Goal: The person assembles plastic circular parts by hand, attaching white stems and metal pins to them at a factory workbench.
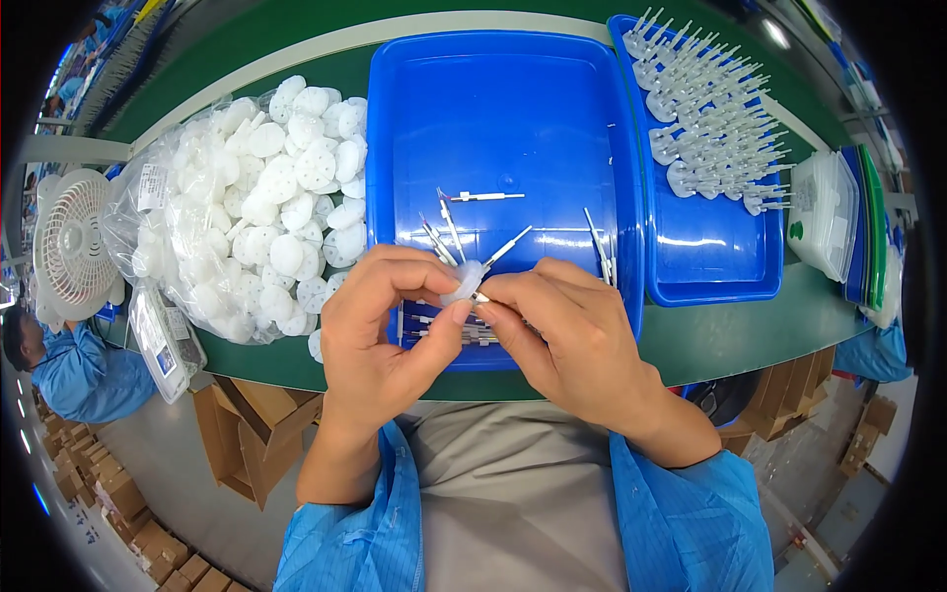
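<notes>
Over the near part of the large blue tray (503, 109), my hands meet fingertip to fingertip. My left hand (380, 326) pinches a translucent white plastic disc (466, 282) between thumb and fingers. From the right, my right hand (572, 326) is closed at the disc's edge, with a small white bit showing at its fingertips; the rest of that piece is hidden. Several thin white-and-metal rods lie in the tray, one (488, 196) beyond my hands and others (599, 247) by the right wall. More rods lie beneath my hands, partly covered.
A clear bag (148, 237) spills many white discs (286, 178) on the left. At right, a smaller blue tray (710, 266) holds rows of discs with upright rods (705, 128). A fan (79, 247), a white container (824, 212) and cardboard boxes (247, 434) stand around. Another person (89, 370) is at far left.
</notes>
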The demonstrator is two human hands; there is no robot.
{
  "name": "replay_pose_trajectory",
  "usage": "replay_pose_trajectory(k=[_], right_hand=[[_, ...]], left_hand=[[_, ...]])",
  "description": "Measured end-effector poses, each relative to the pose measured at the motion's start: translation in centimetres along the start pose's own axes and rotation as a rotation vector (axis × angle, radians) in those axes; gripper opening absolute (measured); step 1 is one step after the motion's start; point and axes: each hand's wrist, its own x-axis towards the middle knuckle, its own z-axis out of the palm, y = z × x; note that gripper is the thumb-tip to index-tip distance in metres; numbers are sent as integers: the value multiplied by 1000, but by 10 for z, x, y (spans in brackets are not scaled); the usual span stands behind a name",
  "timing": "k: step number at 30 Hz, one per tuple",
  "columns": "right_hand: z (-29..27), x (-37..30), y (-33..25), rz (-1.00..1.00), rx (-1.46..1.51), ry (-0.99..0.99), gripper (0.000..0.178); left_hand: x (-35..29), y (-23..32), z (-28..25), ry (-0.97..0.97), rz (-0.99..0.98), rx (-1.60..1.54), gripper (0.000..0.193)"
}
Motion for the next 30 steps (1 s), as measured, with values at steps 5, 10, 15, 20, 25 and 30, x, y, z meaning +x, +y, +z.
replay_pose_trajectory(k=[5, 10, 15, 20, 25, 30], right_hand=[[2, 1, 3, -86, -57, 53, 19], [2, 1, 1, -87, -74, 31, 19], [-3, 4, 10, -98, -20, 12, 25], [-11, 9, 18, -19, -420, -59, 22], [-14, 5, 21, -30, -475, -120, 14], [-15, 5, 20, -8, -424, -162, 17]], left_hand=[[1, 3, 0, 74, 114, 1, 29], [6, 0, -8, -29, 259, 186, 38], [5, 3, -6, 6, 156, 121, 38], [-2, -6, -9, 101, 32, -40, 27], [0, -7, -9, 152, 33, -38, 18], [-5, -4, -8, 162, -125, -141, 20]])
